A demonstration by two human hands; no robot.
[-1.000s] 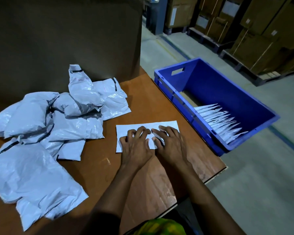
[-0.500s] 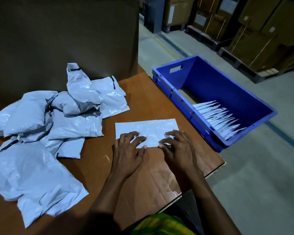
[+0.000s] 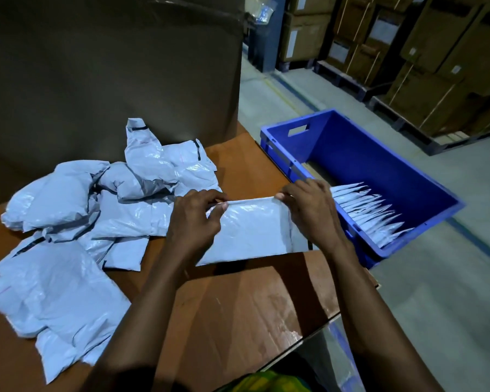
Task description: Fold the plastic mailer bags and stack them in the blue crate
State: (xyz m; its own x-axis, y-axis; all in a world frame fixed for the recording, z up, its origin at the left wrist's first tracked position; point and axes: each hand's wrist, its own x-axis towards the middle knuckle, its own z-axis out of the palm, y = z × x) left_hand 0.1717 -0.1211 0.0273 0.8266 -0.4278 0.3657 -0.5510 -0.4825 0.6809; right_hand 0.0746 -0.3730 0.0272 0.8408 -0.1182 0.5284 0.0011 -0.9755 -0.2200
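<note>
A folded white mailer bag (image 3: 252,232) is held tilted up off the brown table (image 3: 238,312), its lower edge near the tabletop. My left hand (image 3: 194,222) pinches its top left corner and my right hand (image 3: 309,210) pinches its top right corner. To the right, beside the table, stands the blue crate (image 3: 359,154); several folded mailers (image 3: 371,215) stand on edge in a row in its near half. A loose heap of crumpled white mailers (image 3: 96,205) covers the left part of the table.
A tall brown cardboard wall (image 3: 111,75) rises behind the table. Stacked cardboard boxes on pallets (image 3: 408,46) line the far side of the grey floor (image 3: 436,306). The table's right edge runs close to the crate.
Both hands were pressing the folded mailer flat on the table. Now they have moved to its far edge, gripped the two corners and lifted it so that it stands tilted.
</note>
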